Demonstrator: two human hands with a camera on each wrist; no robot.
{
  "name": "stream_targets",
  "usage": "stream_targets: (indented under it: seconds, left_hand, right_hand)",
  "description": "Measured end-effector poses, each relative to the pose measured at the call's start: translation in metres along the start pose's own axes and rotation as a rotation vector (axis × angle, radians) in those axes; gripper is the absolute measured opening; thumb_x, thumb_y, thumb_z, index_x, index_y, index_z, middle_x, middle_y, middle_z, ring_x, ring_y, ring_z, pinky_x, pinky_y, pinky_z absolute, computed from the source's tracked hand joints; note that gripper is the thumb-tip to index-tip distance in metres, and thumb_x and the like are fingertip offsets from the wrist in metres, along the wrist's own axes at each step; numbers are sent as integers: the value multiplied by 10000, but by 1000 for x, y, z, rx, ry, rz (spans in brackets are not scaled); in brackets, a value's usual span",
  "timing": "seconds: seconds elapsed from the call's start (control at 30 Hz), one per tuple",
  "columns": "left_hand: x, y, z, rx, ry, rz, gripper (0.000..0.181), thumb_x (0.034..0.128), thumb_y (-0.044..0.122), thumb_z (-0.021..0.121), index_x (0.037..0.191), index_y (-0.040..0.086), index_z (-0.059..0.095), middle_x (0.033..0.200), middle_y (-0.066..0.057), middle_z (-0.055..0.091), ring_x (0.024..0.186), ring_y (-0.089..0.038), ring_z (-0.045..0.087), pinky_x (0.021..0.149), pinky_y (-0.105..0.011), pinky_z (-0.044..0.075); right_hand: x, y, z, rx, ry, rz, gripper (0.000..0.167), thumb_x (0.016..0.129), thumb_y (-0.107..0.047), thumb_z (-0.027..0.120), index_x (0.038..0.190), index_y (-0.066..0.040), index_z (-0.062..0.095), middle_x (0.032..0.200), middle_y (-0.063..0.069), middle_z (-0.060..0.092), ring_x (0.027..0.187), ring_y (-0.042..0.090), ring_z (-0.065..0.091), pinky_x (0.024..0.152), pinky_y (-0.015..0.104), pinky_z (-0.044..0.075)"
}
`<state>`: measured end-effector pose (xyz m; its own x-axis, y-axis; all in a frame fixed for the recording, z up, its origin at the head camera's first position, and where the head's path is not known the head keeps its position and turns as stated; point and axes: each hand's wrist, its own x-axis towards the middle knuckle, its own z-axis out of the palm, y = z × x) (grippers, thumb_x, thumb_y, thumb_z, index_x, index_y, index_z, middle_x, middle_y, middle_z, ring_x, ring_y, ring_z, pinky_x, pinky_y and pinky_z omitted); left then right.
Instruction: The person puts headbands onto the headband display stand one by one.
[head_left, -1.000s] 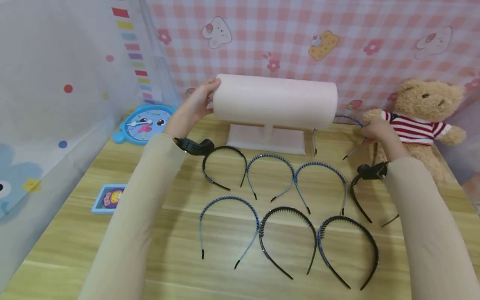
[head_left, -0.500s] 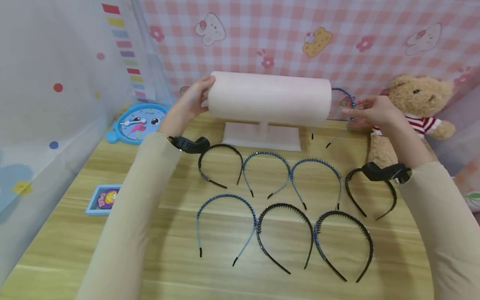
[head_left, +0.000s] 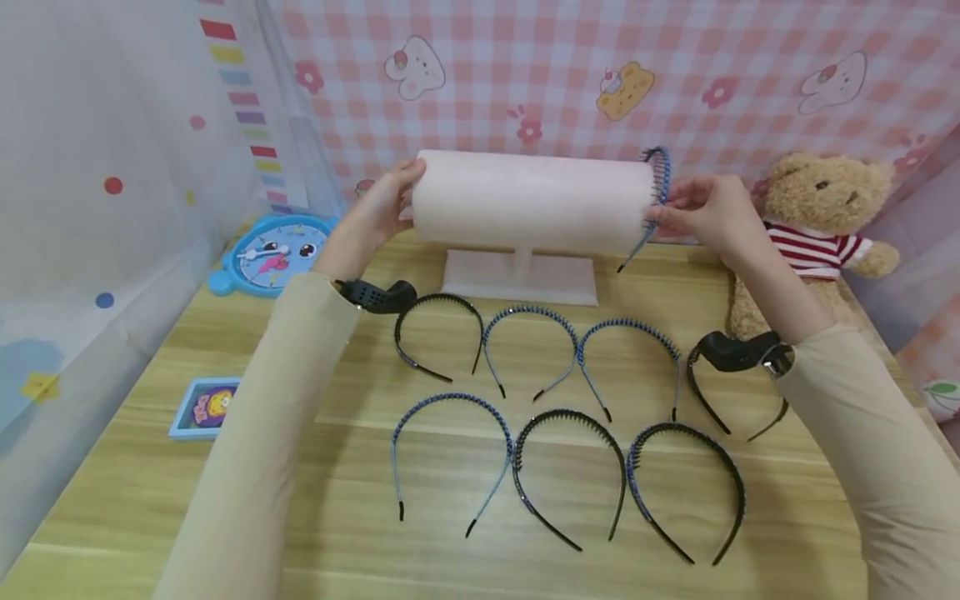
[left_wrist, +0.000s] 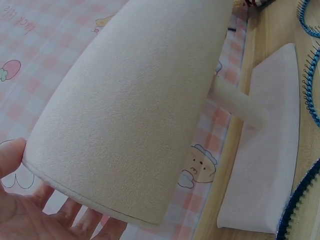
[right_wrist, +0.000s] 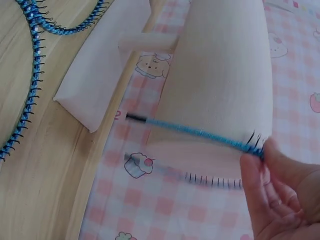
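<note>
While the left hand (head_left: 378,204) holds the white matte cylinder (head_left: 532,200) between thumb and fingers at its left rim, the right hand (head_left: 716,212) has its fingers pinching a slim blue beaded headband (right_wrist: 200,134), right at the cylinder's right end!

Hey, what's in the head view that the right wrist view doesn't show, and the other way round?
Only the head view shows the teddy bear, toy clock, black headbands and left hand.
Only the right wrist view shows the printed animal face near the stem.
Both show the white cylinder stand, pink checked cloth, wooden table and right hand pinching a blue headband.
</note>
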<state>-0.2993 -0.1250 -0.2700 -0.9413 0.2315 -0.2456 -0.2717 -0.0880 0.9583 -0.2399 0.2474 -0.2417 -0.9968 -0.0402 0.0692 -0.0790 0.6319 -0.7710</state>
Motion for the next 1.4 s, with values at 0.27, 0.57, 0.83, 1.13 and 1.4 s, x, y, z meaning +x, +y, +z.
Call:
stream_targets:
  seconds: [0.27, 0.57, 0.83, 1.13, 1.4]
  left_hand:
    - [2, 1, 0, 2, -19, 9, 517, 954, 382, 422, 1419, 237, 248, 1121, 59, 427, 1054, -105, 381, 1041, -378, 272]
    - [-2, 0, -3, -76, -94, 47, 279, 960, 362, 425, 1193, 209, 419, 663, 31, 350, 604, -117, 317, 656, -263, 286]
    - [1, 0, -5, -102, -138, 75, 219, 969, 341, 406, 1106, 176, 449, 581, 31, 310, 501, -105, 279, 552, -226, 251]
    - [0, 5, -2, -89, -14, -19, 465, 946, 350, 461, 1378, 247, 321, 756, 65, 458, 719, -94, 389, 869, -308, 295]
    - [-2, 3, -2, -88, -31, 2, 369, 950, 351, 449, 1282, 204, 377, 697, 48, 413, 659, -105, 355, 759, -285, 298]
  right_hand:
    - [14, 5, -6, -216, -36, -101, 761, 787, -370, 695, 1404, -132, 319, 1351, 131, 450, 1173, 267, 504, 923, 421, 445]
    - [37, 3, -19, -384, -339, -243, 809, 850, -385, 623, 1460, -302, 98, 1536, -10, 34, 1176, 485, 429, 1004, 594, 270]
    - [39, -8, 0, -414, -265, -311, 879, 759, -405, 721, 1433, -101, 247, 1514, 137, 188, 1351, 409, 226, 1073, 563, 188]
    - [44, -33, 33, -499, -219, -467, 838, 700, -376, 780, 1292, 18, 336, 1348, 222, 425, 1173, 360, 450, 975, 468, 358]
    - [50, -51, 69, -517, -193, -539, 858, 692, -431, 771, 1295, 16, 356, 1322, 204, 456, 1255, 359, 400, 1080, 460, 248]
